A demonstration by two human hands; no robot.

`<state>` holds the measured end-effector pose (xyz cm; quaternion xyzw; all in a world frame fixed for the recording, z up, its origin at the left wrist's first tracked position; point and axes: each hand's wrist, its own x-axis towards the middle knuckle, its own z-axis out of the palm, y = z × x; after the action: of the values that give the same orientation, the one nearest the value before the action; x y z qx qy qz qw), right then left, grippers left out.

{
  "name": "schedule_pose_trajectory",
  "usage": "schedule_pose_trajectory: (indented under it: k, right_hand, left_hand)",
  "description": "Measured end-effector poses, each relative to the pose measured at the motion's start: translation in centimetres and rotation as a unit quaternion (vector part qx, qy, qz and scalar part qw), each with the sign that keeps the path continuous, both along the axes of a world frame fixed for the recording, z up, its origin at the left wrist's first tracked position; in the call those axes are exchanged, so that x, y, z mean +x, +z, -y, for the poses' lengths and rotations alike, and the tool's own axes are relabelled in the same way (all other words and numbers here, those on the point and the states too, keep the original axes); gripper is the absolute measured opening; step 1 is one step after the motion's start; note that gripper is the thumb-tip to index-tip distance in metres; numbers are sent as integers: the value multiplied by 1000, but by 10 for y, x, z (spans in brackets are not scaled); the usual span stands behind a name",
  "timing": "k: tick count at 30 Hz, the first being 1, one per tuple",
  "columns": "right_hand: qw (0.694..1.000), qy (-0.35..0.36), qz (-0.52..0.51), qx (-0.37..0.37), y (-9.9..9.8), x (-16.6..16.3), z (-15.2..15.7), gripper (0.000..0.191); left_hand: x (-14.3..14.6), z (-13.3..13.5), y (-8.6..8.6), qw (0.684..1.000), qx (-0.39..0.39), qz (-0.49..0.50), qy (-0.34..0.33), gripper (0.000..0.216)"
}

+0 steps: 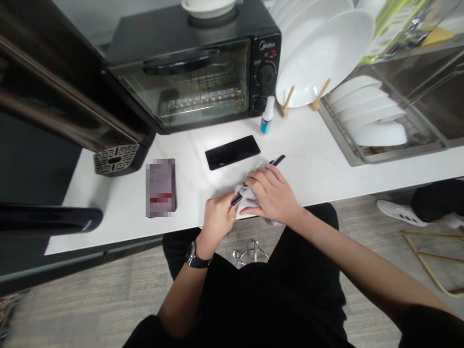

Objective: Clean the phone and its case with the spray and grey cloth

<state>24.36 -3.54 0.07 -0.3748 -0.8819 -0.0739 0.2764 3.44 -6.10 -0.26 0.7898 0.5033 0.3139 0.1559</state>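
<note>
Near the counter's front edge, my left hand [219,216] is closed on a slim black thing, which looks like a pair of glasses [237,199], with one dark end sticking out by its fingers. My right hand [271,192] is wrapped over a pale grey cloth [247,193], pressed around the middle of the glasses. Beyond its fingers, another dark end points to the upper right. Most of the glasses is hidden by cloth and fingers. Behind my hands lies a black phone [232,152]. A small spray bottle [267,116] stands upright farther back.
A blurred purple-grey case [161,188] lies left on the white counter [188,181]. A black toaster oven [195,77] stands at the back, beside white plates [326,53] in wooden racks. On the right is a sink [348,150] with stacked dishes; a drinks machine [119,159] stands left.
</note>
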Motion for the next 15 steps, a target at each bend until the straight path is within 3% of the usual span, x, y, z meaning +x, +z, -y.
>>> schedule_pose_trajectory:
  k: [9, 15]
  right_hand:
    - [996, -87, -9, 9, 5, 33, -32, 83]
    - [973, -191, -132, 0, -4, 7, -35, 86]
  left_hand:
    - [0, -2, 0, 997, -50, 50, 2, 29]
    - [6, -5, -2, 998, -33, 39, 23, 30]
